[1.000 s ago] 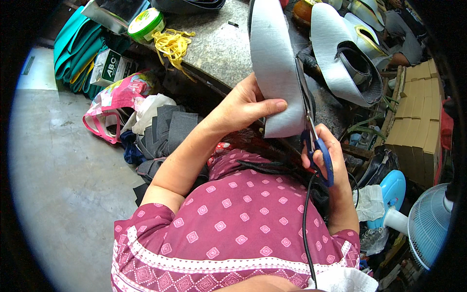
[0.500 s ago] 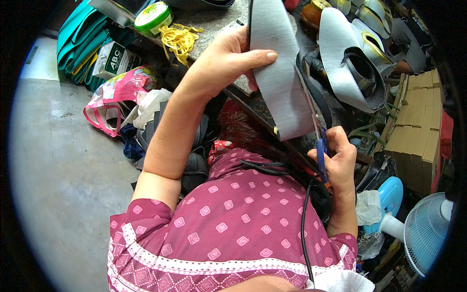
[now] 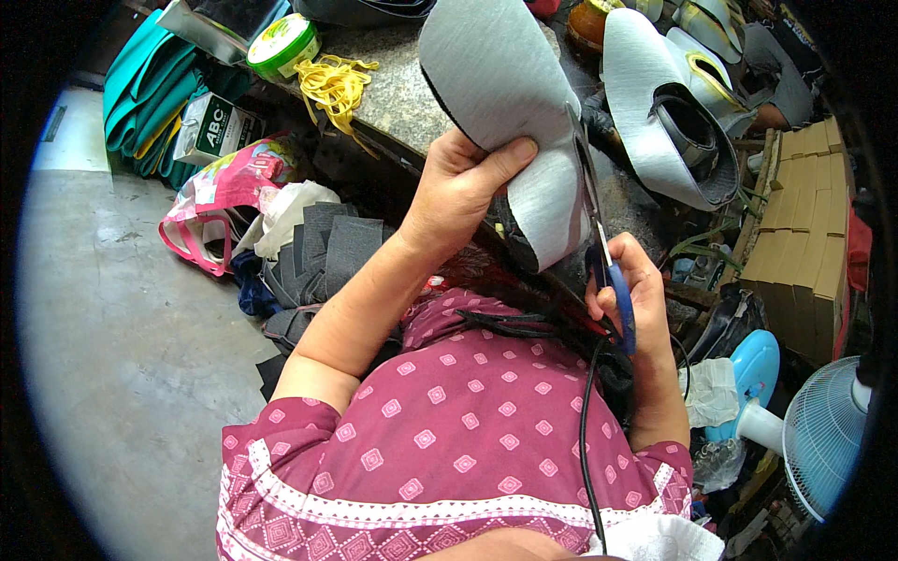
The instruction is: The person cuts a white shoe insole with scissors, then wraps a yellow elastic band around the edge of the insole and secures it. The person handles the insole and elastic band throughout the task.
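My left hand (image 3: 468,178) pinches a light grey fabric piece (image 3: 496,70) by its narrow waist, thumb on top and fingers beneath. The piece is broad at both ends, and its underside is dark. In my right hand (image 3: 638,285) is a pair of scissors (image 3: 615,290) with blue handles, my fingers in the loops. The scissors' blades lie along the right edge of the fabric piece, pointing away from me. Whether they bite into the edge I cannot tell. Right of the blades, a similar grey piece (image 3: 636,93) curls around a dark roll.
A stone-topped table (image 3: 402,93) bears yellow cords (image 3: 334,84) and a green round tub (image 3: 283,47). Dark fabric pieces (image 3: 327,248) and a pink bag (image 3: 224,206) lie at the left. Brown cartons (image 3: 795,224) and a fan (image 3: 823,439) stand at the right. A black cable (image 3: 585,439) hangs across my front.
My left hand has moved nearer to me and shifted its grip to the fabric's waist. The piece has turned, its far end swinging left. The scissors remain at its right edge.
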Available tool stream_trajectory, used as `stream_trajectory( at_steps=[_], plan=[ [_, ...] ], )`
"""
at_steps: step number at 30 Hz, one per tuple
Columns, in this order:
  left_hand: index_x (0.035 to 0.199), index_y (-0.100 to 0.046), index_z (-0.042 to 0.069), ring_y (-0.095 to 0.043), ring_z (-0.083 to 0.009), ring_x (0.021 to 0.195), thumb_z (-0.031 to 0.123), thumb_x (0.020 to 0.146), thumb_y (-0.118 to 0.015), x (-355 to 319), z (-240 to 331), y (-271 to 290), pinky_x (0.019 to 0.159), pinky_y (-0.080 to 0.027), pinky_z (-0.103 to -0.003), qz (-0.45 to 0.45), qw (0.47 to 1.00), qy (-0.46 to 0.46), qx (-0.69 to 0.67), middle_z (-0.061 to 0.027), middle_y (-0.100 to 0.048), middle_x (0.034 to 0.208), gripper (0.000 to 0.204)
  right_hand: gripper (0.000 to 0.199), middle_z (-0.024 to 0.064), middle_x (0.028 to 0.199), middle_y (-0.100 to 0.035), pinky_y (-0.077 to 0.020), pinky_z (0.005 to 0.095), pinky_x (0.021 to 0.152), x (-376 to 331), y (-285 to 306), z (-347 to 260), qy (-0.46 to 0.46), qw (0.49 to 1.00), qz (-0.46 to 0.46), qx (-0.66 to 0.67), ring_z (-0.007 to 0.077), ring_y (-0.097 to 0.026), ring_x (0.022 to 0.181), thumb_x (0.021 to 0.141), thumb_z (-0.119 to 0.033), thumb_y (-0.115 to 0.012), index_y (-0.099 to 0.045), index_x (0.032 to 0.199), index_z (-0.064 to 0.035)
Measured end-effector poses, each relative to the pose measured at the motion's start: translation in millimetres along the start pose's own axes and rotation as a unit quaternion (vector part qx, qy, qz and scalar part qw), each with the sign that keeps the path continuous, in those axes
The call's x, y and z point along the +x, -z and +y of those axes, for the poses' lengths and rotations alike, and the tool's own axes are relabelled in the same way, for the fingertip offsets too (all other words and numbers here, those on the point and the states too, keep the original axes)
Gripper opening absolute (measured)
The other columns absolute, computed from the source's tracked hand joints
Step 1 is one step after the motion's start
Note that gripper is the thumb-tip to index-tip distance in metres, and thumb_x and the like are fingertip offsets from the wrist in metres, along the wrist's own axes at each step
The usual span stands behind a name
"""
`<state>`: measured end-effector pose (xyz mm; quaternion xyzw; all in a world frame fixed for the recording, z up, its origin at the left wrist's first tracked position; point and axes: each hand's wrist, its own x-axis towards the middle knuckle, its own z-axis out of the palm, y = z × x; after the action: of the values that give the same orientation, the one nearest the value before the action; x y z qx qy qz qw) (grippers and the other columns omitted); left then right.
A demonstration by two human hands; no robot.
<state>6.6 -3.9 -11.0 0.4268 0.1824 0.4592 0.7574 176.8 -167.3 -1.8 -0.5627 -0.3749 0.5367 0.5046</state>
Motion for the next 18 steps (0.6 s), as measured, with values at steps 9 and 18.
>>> stream_trajectory(
  at_steps=[9, 18],
  plan=[
    [0.110, -0.070, 0.005, -0.064, -0.0094, 0.092, 0.004, 0.091, -0.068, -9, -7, -9, 0.081, -0.052, -0.024, 0.019, 0.998, -0.022, -0.055, -0.0016, -0.070, 0.104, 0.020, 0.032, -0.0040, 0.068, -0.050, -0.0362, 0.0187, 0.052, 2, -9, -9, 0.024, 1.000, 0.007, 0.013, 0.0056, -0.049, 0.056, 0.081, -0.012, -0.076, -0.050, 0.099, -0.0043],
    [0.118, -0.066, 0.005, -0.058, -0.0274, 0.117, 0.070, 0.089, -0.049, 14, 31, 36, 0.097, -0.047, -0.046, -0.178, 0.939, 0.048, -0.290, -0.0137, -0.059, 0.129, 0.072, 0.047, -0.0030, 0.072, -0.053, -0.0374, 0.0218, 0.053, -4, 6, -27, 0.110, 0.974, 0.075, -0.186, 0.0057, -0.048, 0.059, 0.067, -0.018, -0.088, -0.056, 0.097, -0.0017]
  ],
)
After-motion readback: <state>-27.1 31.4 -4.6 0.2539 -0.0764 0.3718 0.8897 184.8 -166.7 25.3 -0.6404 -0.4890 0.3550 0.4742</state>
